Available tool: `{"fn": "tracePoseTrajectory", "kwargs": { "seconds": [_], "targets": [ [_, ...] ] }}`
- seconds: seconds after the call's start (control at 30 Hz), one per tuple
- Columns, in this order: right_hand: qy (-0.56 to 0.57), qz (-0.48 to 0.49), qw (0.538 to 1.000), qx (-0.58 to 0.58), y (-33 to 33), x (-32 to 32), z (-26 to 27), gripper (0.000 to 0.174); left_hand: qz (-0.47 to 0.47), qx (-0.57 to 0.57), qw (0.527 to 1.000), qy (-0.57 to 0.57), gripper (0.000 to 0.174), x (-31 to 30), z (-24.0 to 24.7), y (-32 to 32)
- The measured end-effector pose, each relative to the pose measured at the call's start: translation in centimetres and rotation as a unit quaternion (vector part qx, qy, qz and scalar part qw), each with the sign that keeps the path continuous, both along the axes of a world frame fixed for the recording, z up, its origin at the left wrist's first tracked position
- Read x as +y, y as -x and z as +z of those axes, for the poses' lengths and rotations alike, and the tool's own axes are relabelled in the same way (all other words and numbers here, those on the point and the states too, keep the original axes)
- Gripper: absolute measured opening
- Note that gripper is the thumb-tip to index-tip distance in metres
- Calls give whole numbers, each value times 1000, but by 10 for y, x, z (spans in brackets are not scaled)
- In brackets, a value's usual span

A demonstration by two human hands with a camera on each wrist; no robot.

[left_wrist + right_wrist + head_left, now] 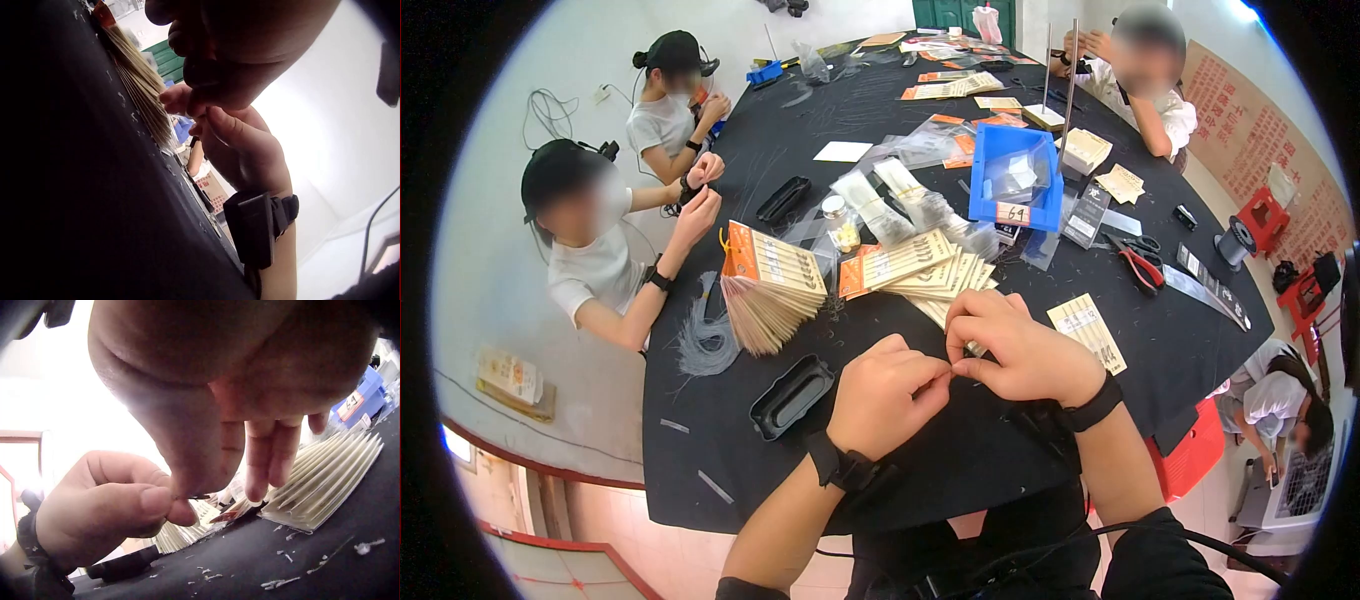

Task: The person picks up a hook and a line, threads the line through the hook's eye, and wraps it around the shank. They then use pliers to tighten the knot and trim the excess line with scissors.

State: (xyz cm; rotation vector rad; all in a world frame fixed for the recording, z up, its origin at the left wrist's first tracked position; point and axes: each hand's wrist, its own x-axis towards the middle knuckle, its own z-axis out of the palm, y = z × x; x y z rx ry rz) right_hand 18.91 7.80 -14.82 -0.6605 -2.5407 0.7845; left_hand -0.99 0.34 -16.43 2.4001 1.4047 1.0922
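Fingertip to fingertip, my left hand (890, 395) and right hand (1022, 350) meet above the near part of the black-covered table. Thumb and forefinger of each hand pinch at the same spot. A small thin dark piece (199, 497) shows between the fingertips in the right wrist view; I cannot tell its kind. The right hand's other fingers hang loosely beside the pinch. A fanned bundle of cards (775, 295) with orange tops stands beyond the left hand. Behind the right hand lies a pile of cream cards (940, 270), and one card with dark hooks (1087, 332) is to its right.
Left of my left hand sits a black tray (792, 398), with a bundle of pale line (708, 335) farther left. A blue bin (1010, 215), a lidded jar (840, 222), red-handled pliers (1142, 270) and a wire spool (1235, 243) stand farther off. Other people sit around the table.
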Motion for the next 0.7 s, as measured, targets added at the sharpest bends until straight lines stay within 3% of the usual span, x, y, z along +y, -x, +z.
{"fn": "tracePoseTrajectory", "kwargs": {
  "seconds": [0.7],
  "targets": [
    [-15, 25, 999, -19, 1, 0, -6, 13, 2, 6, 1000, 9, 6, 0, -3, -1]
  ]
}}
